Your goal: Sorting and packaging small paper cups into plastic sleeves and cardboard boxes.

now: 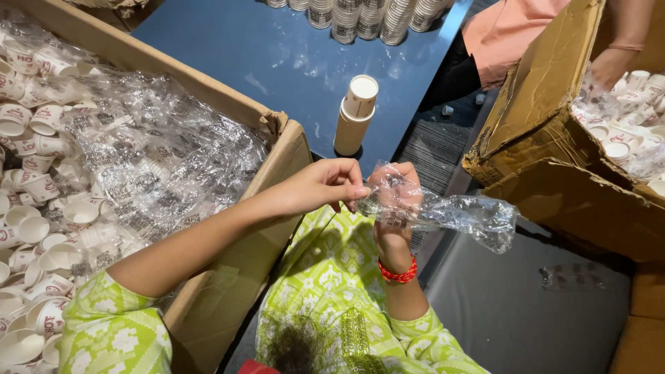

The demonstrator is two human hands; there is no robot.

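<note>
Both hands work one clear plastic sleeve [443, 211] above the lap: right hand [393, 201] clenches its crumpled end as anchor, left hand [325, 183] pinches the edge; stacked paper cups [355, 114] lie on the tabletop [277, 55] beyond.

Dark blue table with paper cups, flanked by cardboard boxes

A glossy dark blue table [277, 55] fills the upper middle of the view. On it lies one short stack of nested paper cups [355, 114] on its side, open end toward the viewer — well apart from several more cup stacks [360, 15] lined up at the far edge. A large cardboard box [270, 173] of loose cups and crumpled plastic sits at the table's left side — whether it rests on the table cannot be told.
</note>
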